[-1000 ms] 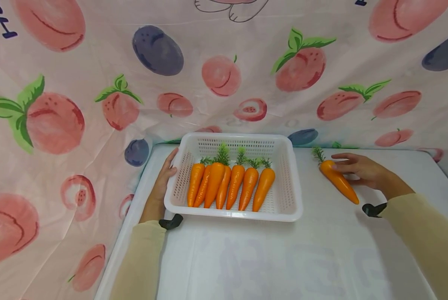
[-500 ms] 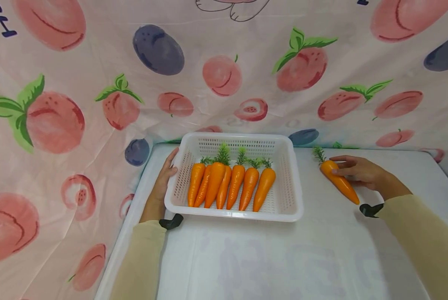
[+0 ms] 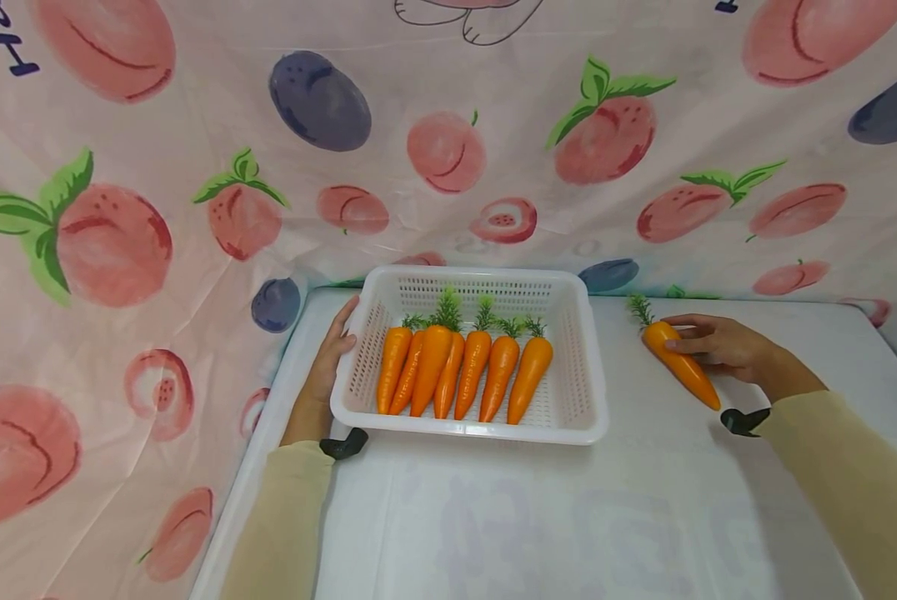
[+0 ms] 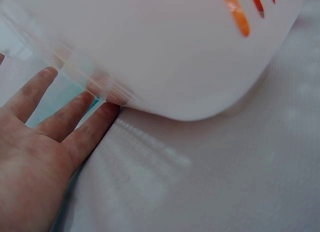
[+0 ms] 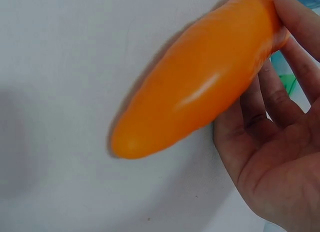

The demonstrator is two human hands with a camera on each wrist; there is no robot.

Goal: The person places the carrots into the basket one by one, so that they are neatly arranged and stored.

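A white plastic basket (image 3: 591,375) with perforated walls stands on the white-covered table. In it several orange carrots (image 3: 529,379) lie side by side, green tops toward the back. My left hand (image 3: 321,375) is at the basket's left side; in the left wrist view its fairly straight fingers (image 4: 70,114) reach the basket wall (image 4: 165,67). To the right of the basket, a single carrot (image 3: 677,358) lies slanted on the table, tip toward me. My right hand (image 3: 734,346) pinches its thick upper part, thumb on top and fingers behind. The right wrist view shows this carrot (image 5: 195,87) close up.
A pink fruit-printed cloth (image 3: 508,158) hangs behind the table and along its left side. White table surface (image 3: 538,517) lies in front of the basket and between it and the right-hand carrot. Black straps (image 3: 744,422) show at both wrists.
My right hand has shifted slightly left, and its thumb has settled further onto the lone carrot. The carrot, the basket and my left hand look unmoved.
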